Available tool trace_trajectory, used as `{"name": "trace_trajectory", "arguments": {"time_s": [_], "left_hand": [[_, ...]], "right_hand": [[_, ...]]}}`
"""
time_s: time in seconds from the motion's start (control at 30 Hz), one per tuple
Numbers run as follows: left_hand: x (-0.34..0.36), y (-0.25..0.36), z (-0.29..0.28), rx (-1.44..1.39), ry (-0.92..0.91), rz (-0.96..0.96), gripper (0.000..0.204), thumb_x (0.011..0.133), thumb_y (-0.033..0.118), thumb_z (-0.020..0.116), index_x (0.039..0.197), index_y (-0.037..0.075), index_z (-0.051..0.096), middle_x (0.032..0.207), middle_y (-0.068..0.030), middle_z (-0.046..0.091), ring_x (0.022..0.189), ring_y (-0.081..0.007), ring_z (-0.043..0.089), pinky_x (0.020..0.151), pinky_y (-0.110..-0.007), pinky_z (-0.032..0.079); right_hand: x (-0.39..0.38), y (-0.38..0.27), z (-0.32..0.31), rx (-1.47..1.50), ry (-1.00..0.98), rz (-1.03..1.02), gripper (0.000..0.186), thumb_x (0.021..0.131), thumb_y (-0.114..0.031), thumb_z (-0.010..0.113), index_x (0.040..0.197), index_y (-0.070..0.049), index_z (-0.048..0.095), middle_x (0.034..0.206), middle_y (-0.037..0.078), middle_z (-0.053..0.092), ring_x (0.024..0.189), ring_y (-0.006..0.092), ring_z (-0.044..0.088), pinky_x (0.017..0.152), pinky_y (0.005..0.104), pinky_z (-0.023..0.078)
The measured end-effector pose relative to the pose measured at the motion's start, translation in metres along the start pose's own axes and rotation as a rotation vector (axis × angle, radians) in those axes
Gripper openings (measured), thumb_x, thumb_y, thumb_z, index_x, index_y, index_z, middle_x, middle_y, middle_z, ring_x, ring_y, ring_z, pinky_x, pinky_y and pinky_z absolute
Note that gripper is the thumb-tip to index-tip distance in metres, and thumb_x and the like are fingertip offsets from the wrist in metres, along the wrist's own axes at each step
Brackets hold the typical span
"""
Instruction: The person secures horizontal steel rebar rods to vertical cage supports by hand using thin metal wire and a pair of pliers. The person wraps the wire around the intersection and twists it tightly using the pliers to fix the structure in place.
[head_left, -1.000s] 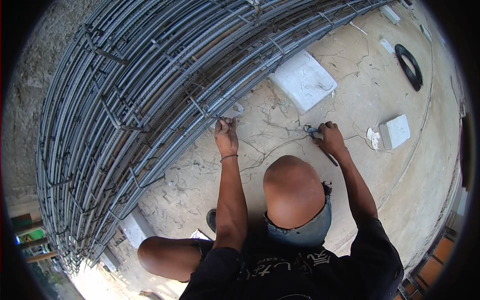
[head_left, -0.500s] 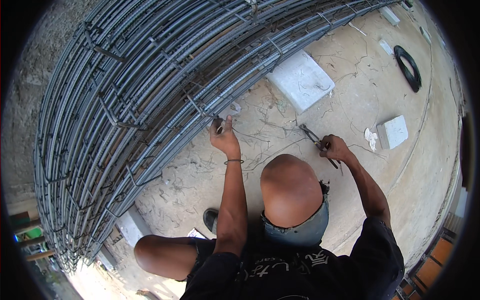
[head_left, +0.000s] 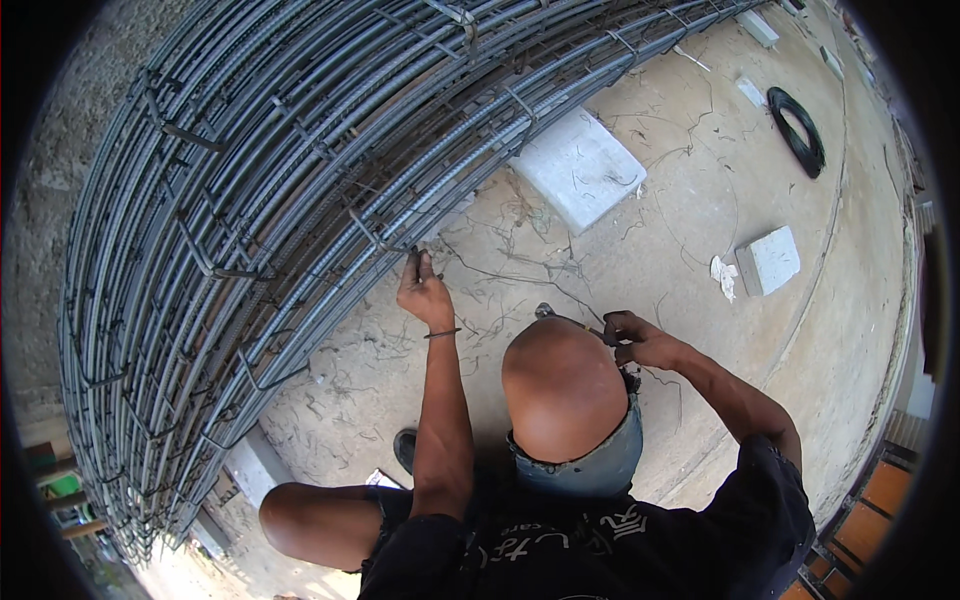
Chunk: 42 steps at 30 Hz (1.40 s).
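My left hand (head_left: 426, 296) is raised to the near edge of a rebar cage (head_left: 330, 215), by the corner of a stirrup. Its thumb and fingers are pinched together; what they grip is too small to make out. To the right, my right hand (head_left: 648, 343) is closed around the handles of dark pincers (head_left: 544, 311). The pincers' head points left, just beyond my raised knee, which hides part of the tool. A thin dark wire (head_left: 500, 273) runs over the floor between the two hands.
White blocks support the cage, one large block (head_left: 582, 170) at its near side. Further right are a smaller white block (head_left: 769, 261), crumpled white scrap (head_left: 723, 278) and a coil of black wire (head_left: 796, 133). Wire offcuts litter the concrete floor (head_left: 690, 400).
My right hand has moved a little left and down, bringing the pincers from beyond my knee to beside it, their head now pointing left. My left hand's fingers have drawn together near the stirrup.
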<state>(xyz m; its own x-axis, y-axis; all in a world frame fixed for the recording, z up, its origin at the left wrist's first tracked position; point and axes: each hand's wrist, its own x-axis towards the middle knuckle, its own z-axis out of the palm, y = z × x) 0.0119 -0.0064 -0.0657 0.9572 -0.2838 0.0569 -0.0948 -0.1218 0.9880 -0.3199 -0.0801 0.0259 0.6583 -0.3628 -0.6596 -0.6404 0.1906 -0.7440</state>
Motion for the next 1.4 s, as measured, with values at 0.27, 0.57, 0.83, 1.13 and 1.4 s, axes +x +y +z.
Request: {"name": "trace_trajectory", "arguments": {"time_s": [0.27, 0.57, 0.83, 1.13, 1.4], "left_hand": [[-0.008, 0.024, 0.006, 0.025, -0.048, -0.081, 0.029, 0.085, 0.004, 0.063, 0.110, -0.011, 0.060, 0.101, -0.0155, 0.067, 0.084, -0.0165, 0.062, 0.076, -0.026, 0.048], [-0.090, 0.075, 0.007, -0.586, -0.104, -0.381, 0.047, 0.094, 0.025, 0.055, 0.124, -0.011, 0.048, 0.119, -0.0208, 0.057, 0.113, -0.0230, 0.052, 0.099, -0.033, 0.038], [-0.077, 0.082, -0.001, -0.045, -0.386, -0.247, 0.029, 0.090, 0.021, 0.063, 0.093, -0.007, 0.062, 0.091, -0.0108, 0.061, 0.070, -0.0155, 0.056, 0.069, -0.026, 0.047], [-0.012, 0.025, -0.002, -0.268, 0.137, -0.023, 0.038, 0.082, 0.013, 0.072, 0.108, -0.009, 0.055, 0.103, -0.0144, 0.060, 0.091, -0.0173, 0.057, 0.079, -0.027, 0.047], [-0.011, 0.016, 0.001, -0.414, -0.058, -0.192, 0.031, 0.092, 0.004, 0.053, 0.121, -0.008, 0.052, 0.110, -0.0116, 0.061, 0.096, -0.0145, 0.058, 0.085, -0.027, 0.046]], "right_hand": [[0.008, -0.013, -0.013, 0.478, -0.003, -0.599, 0.025, 0.051, 0.006, 0.058, 0.074, -0.004, 0.054, 0.147, 0.017, 0.029, 0.137, 0.0369, 0.026, 0.109, 0.0492, 0.024], [0.083, -0.062, 0.026, 0.232, -0.101, -0.743, 0.021, 0.059, -0.001, 0.067, 0.078, -0.004, 0.057, 0.145, 0.017, 0.031, 0.138, 0.0330, 0.023, 0.111, 0.0480, 0.018], [0.123, -0.054, 0.072, -0.319, -0.010, -0.555, 0.033, 0.076, -0.003, 0.059, 0.108, 0.003, 0.054, 0.127, 0.022, 0.039, 0.121, 0.0347, 0.041, 0.100, 0.0367, 0.036], [0.154, -0.068, 0.071, -0.305, 0.103, -0.677, 0.025, 0.083, -0.006, 0.048, 0.106, -0.001, 0.055, 0.109, 0.016, 0.048, 0.103, 0.0318, 0.051, 0.086, 0.0392, 0.042], [0.179, -0.075, 0.053, 0.422, -0.413, -0.215, 0.026, 0.077, -0.001, 0.045, 0.101, -0.005, 0.054, 0.103, 0.008, 0.058, 0.099, 0.0256, 0.063, 0.076, 0.0331, 0.050]]}}
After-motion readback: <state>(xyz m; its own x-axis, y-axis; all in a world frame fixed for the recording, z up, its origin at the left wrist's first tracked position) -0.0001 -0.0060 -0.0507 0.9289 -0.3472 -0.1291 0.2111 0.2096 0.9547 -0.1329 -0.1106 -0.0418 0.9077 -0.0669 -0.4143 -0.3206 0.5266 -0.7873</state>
